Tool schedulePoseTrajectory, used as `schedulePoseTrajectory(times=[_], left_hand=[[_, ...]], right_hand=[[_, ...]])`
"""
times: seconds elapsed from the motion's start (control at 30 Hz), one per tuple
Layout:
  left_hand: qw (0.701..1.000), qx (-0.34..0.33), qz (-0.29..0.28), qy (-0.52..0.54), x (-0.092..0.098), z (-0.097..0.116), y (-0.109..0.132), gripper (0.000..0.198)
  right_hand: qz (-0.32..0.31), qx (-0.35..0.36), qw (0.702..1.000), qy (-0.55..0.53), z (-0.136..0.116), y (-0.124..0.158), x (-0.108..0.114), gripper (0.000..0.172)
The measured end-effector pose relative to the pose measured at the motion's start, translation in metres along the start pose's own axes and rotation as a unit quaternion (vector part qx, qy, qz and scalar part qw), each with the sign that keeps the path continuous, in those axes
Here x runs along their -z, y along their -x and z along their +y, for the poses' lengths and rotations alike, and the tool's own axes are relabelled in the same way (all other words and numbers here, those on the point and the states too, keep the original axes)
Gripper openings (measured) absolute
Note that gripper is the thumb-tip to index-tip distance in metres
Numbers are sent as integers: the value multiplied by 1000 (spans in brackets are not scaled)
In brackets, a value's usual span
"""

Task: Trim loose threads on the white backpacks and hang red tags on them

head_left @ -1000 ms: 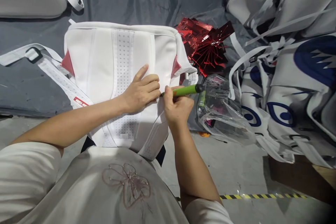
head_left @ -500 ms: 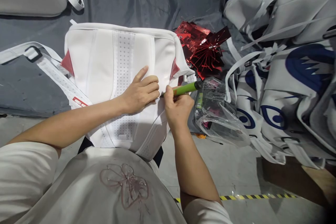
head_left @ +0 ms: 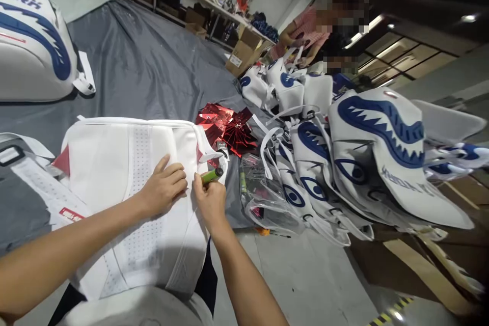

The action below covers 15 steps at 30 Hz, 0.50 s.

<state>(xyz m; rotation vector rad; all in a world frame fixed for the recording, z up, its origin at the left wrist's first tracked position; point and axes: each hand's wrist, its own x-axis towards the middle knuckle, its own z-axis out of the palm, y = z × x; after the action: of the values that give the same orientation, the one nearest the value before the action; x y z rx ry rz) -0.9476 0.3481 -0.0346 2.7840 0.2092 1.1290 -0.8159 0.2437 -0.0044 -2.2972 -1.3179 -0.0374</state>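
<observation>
The view has lifted; left hand lies spread on one white backpack, right hand pinching one green pen.

Your white backpack lies flat, back panel up, on grey sheet; green pen angled, tip touching it.

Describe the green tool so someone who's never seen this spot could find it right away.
Start at the white backpack lying back-up on the grey sheet. At its right edge, the right hand grips a slim green tool. It is the only bright green thing beside the white fabric.
</observation>
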Motion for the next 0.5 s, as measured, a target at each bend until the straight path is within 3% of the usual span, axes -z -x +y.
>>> schedulePoseTrajectory(times=[0.33,0.43,0.5], left_hand=[[999,13,-28,-10,3,2,0,7],[997,5,-63,-35,11,-3,-9,8],[990,-37,-116,-66,20,-14,-24,10]], right_hand=[[62,52,993,-87,6,4,-14,50],[89,50,988,-113,7,3,-19,47],[103,49,985,-133,8,6,-20,44]])
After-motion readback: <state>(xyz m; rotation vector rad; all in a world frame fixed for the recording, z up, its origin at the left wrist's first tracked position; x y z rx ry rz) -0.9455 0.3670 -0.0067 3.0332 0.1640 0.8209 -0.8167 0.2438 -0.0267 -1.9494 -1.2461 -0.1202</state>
